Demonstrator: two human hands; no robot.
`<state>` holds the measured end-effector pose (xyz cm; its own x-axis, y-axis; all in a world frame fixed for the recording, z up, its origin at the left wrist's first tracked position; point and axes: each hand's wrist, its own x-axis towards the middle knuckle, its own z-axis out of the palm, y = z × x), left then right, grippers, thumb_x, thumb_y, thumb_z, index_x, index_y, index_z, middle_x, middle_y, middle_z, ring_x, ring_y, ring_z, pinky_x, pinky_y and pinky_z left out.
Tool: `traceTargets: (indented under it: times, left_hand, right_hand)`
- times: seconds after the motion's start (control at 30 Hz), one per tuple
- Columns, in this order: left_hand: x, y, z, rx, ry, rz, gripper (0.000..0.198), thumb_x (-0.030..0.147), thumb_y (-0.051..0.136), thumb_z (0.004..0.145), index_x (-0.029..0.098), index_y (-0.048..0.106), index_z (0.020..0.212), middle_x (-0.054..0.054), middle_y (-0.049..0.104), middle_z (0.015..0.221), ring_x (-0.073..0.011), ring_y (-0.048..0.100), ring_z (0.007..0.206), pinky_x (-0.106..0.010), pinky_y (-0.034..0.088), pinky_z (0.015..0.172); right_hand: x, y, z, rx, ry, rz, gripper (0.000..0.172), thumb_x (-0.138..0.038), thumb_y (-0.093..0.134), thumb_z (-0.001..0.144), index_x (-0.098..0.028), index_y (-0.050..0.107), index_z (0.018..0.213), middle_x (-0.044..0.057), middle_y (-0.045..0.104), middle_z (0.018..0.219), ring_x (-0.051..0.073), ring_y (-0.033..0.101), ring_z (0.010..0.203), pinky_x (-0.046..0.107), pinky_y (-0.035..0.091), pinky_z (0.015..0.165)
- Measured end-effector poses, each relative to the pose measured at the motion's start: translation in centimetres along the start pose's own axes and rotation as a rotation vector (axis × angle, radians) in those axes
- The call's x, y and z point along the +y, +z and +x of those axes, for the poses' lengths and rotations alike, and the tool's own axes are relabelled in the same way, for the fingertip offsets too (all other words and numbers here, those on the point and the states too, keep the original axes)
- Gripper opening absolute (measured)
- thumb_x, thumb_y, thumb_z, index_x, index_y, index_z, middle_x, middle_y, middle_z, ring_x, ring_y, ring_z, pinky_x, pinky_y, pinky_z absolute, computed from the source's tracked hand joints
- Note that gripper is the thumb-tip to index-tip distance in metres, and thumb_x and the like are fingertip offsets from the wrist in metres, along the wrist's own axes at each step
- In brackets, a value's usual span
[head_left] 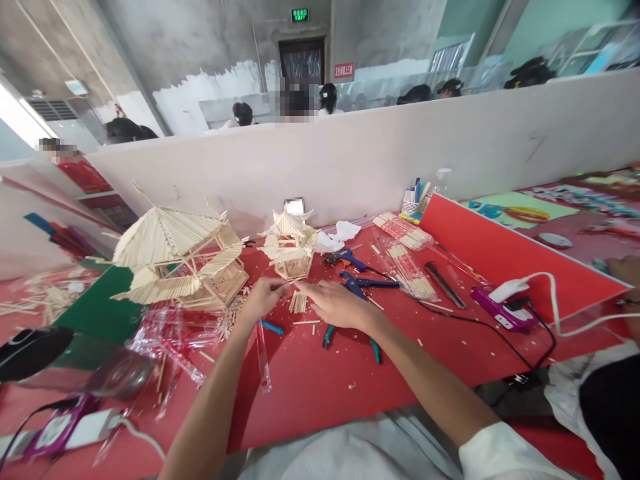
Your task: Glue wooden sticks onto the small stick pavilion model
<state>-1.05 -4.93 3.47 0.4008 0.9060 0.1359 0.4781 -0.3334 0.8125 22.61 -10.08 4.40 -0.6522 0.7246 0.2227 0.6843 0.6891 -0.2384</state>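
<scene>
My left hand (265, 298) and my right hand (333, 303) meet fingertip to fingertip over the red table, in front of a small pagoda model (291, 247) built of wooden sticks. Both are closed in a pinch; a small pale piece seems to lie between the fingertips, too small to make out. Just below them is a bunch of short cut sticks (299, 302). Under my right wrist lie pliers with green handles (376, 350), partly hidden by the forearm. A blue pen-like tool (273, 327) rests beside my left wrist.
A larger stick pavilion (180, 257) stands left on a green board (107, 307), near crumpled plastic wrappers (175, 333). To the right are a blue glue gun (350, 259), blue-handled cutters (355, 285), packs of sticks (413, 270) and a purple power strip (503, 310) with cables. A white partition (350, 160) closes the back.
</scene>
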Motion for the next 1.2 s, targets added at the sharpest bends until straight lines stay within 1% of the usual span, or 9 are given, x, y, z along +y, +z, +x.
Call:
traceTargets:
  times: [0.07,0.2,0.3,0.4,0.53,0.73,0.83,0.93,1.2]
  left_hand:
    - [-0.1,0.0,0.0,0.014,-0.011,0.030,0.039,0.048,0.058,0.085,0.014,0.071,0.069,0.002,0.059,0.058,-0.0112,0.047,0.056,-0.022,0.036,0.055]
    - [-0.3,0.2,-0.1,0.014,-0.013,0.049,0.040,0.049,0.057,0.084,0.015,0.071,0.068,0.001,0.061,0.059,-0.0114,0.047,0.056,-0.022,0.036,0.055]
    - [-0.4,0.5,0.0,0.004,-0.005,0.040,0.037,0.046,0.057,0.085,0.016,0.072,0.069,0.001,0.064,0.061,-0.0116,0.050,0.057,-0.022,0.039,0.057]
    - [-0.7,0.6,0.0,0.001,-0.005,0.030,0.035,0.043,0.057,0.086,0.016,0.072,0.070,0.000,0.067,0.064,-0.0121,0.054,0.059,-0.023,0.042,0.059]
    - [-0.8,0.8,0.1,0.015,-0.003,0.008,0.035,0.045,0.058,0.085,0.016,0.073,0.074,-0.001,0.068,0.066,-0.0142,0.057,0.061,-0.024,0.043,0.061]
    - [0.1,1.7,0.1,0.044,0.014,-0.051,0.038,0.048,0.059,0.085,0.015,0.074,0.074,-0.001,0.069,0.065,-0.0140,0.056,0.061,-0.024,0.042,0.060]
    - [0.4,2.4,0.2,0.056,-0.002,-0.074,0.037,0.047,0.060,0.084,0.014,0.077,0.083,-0.003,0.072,0.068,-0.0149,0.057,0.062,-0.024,0.042,0.059]
    - [0.4,2.8,0.2,0.044,0.008,-0.078,0.036,0.044,0.059,0.085,0.014,0.079,0.089,-0.003,0.073,0.070,-0.0146,0.056,0.061,-0.024,0.043,0.059]
    - [0.9,2.5,0.0,0.025,-0.007,-0.135,0.035,0.046,0.066,0.081,0.014,0.079,0.084,-0.003,0.072,0.064,-0.0146,0.058,0.058,-0.024,0.045,0.059]
  right_hand:
    - [1.2,-1.2,-1.4,-0.007,0.175,-0.049,0.061,-0.030,0.052,0.098,-0.021,0.033,0.156,0.016,0.062,0.135,0.033,0.057,0.117,0.045,0.043,0.098]
    - [3.7,-2.3,-4.1,-0.075,0.607,-0.247,0.078,-0.055,0.060,0.092,-0.007,0.039,0.150,0.028,0.061,0.130,0.043,0.055,0.121,0.053,0.040,0.098]
    - [4.6,-1.9,-4.8,-0.157,0.720,-0.267,0.072,-0.058,0.060,0.090,-0.005,0.053,0.138,0.031,0.060,0.129,0.044,0.055,0.122,0.054,0.039,0.099]
    - [4.7,-1.5,-4.8,-0.166,0.724,-0.288,0.056,-0.048,0.056,0.094,-0.004,0.060,0.127,0.031,0.061,0.127,0.043,0.056,0.120,0.053,0.038,0.099]
    - [4.9,-2.0,-4.9,-0.148,0.674,-0.294,0.045,-0.036,0.047,0.099,-0.003,0.060,0.127,0.029,0.061,0.126,0.043,0.057,0.117,0.052,0.040,0.096]
    - [4.4,-2.2,-4.6,0.015,0.437,-0.018,0.042,-0.040,0.034,0.105,-0.015,0.054,0.134,0.018,0.062,0.130,0.030,0.060,0.120,0.038,0.043,0.096]
    - [3.6,-1.9,-3.9,0.031,0.356,0.103,0.039,-0.041,0.036,0.105,-0.020,0.056,0.131,0.013,0.063,0.132,0.026,0.061,0.119,0.035,0.044,0.095]
    - [3.0,-1.8,-3.5,0.041,0.317,0.154,0.036,-0.040,0.038,0.105,-0.020,0.060,0.125,0.011,0.067,0.128,0.026,0.064,0.116,0.035,0.046,0.094]
    - [3.2,-2.0,-3.3,0.048,0.278,0.221,0.038,-0.042,0.040,0.103,-0.020,0.066,0.119,0.011,0.072,0.121,0.028,0.066,0.113,0.037,0.049,0.094]
